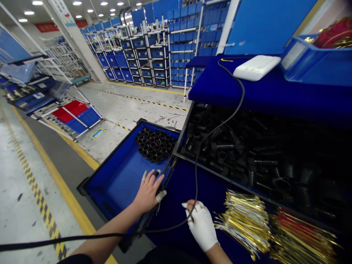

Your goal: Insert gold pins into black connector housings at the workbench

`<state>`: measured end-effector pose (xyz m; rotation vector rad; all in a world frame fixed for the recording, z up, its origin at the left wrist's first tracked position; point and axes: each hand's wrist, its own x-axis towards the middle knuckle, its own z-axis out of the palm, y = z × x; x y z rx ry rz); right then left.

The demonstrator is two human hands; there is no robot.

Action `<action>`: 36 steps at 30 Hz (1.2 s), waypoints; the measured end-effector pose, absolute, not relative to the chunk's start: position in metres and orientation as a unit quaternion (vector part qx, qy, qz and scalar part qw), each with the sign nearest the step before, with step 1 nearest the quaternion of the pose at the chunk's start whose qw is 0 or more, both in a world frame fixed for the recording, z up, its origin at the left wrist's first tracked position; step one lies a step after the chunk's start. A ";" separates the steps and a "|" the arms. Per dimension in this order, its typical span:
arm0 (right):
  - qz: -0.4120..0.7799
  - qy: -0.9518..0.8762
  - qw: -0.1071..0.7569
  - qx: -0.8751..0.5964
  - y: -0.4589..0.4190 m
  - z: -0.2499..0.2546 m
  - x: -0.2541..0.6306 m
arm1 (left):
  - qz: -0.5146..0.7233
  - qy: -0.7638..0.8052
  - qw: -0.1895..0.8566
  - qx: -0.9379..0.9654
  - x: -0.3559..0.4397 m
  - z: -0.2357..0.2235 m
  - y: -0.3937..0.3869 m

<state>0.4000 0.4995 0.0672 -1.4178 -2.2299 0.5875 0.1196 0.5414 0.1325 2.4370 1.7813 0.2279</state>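
At the blue felt bench (176, 194), a bin of black plastic fittings (233, 146) stands beside a blue tray (115, 176) holding packed black connectors (152, 145). The left hand (148, 192) appears to pinch one light, stiff connector (157, 173) by its body. The gloved right hand (200, 225) curls loosely at a black cable (195, 183).

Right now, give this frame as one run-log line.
left hand: touching black part | right hand: at black cable | nearby: blue tray, gold wires
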 end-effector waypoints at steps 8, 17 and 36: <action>0.207 -0.811 0.209 -0.506 0.498 0.072 0.399 | 0.086 0.566 0.059 0.818 0.133 0.111 0.481; 0.177 -0.817 0.210 -0.508 0.498 0.076 0.398 | 0.553 0.595 0.520 0.265 0.135 0.127 0.549; 0.170 -0.805 0.213 -0.527 0.494 0.086 0.395 | 0.455 0.618 0.631 0.111 0.152 0.104 0.704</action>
